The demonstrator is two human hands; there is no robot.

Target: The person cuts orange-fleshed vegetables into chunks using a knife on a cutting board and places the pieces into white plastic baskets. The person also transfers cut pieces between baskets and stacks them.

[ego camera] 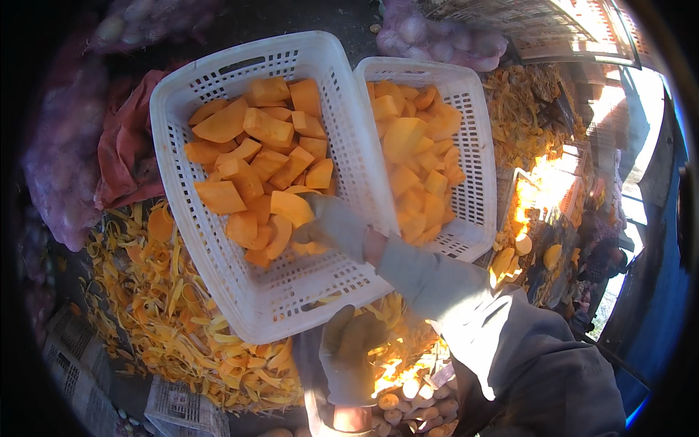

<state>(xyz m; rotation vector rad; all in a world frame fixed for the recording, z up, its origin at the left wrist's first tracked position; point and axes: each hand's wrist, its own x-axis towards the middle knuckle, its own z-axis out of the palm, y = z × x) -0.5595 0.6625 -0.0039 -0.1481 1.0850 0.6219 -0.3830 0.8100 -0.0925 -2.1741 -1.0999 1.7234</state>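
Note:
My right hand (333, 224), in a grey work glove, reaches into a white plastic crate (355, 164) and grips a curved piece of orange pumpkin (291, 207) at its right end. Cut pumpkin chunks (267, 125) fill the far and middle part of this crate, and its perforated floor shows at the near end. Just below the crate's near rim is my left hand (352, 349), gloved too, with thumb and fingers a little apart and nothing visible in it. Whether it touches the rim cannot be made out.
A second white crate (475, 164) of pumpkin pieces stands against the first, on its right. Pumpkin peelings (191, 317) are heaped at left and right. Purple net sacks (65, 147), a red cloth or sack (131, 147) and potato-like tubers (415, 412) lie around. Grey crates (183, 407) stand lower left.

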